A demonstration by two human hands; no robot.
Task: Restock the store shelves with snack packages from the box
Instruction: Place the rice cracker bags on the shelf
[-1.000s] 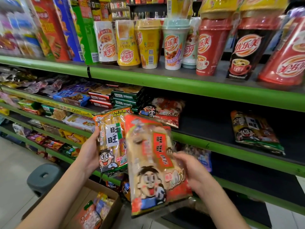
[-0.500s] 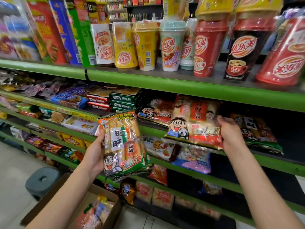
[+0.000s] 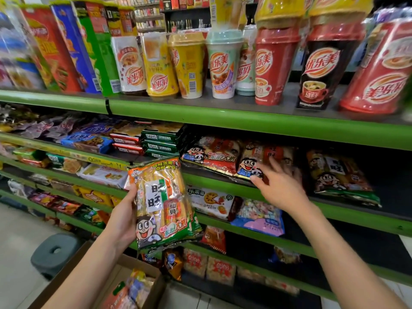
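Observation:
My left hand (image 3: pixel 123 216) grips the left edge of a green and orange rice-cracker pack (image 3: pixel 163 204), held upright in front of the shelves. A red rice-cracker pack (image 3: pixel 263 160) lies flat on the second green shelf (image 3: pixel 223 181), beside another red pack (image 3: pixel 209 156) on its left. My right hand (image 3: pixel 279 186) hovers with fingers spread just in front of the red pack, fingertips at its front edge. A green pack of the same kind (image 3: pixel 338 177) lies further right on that shelf. The cardboard box (image 3: pixel 151 273) with several snack packs sits on the floor at the bottom left.
Instant drink cups (image 3: pixel 274 65) and tall chip boxes (image 3: pixel 60 45) line the top shelf. Lower shelves hold biscuit and candy packs (image 3: pixel 258 216). A grey plastic stool (image 3: pixel 54 250) stands on the floor left of the box. Dark bare shelf space lies at right.
My right hand carried the red pack up onto the second shelf, laid it flat and let go; its fingers now spread. The left hand stays on the green pack.

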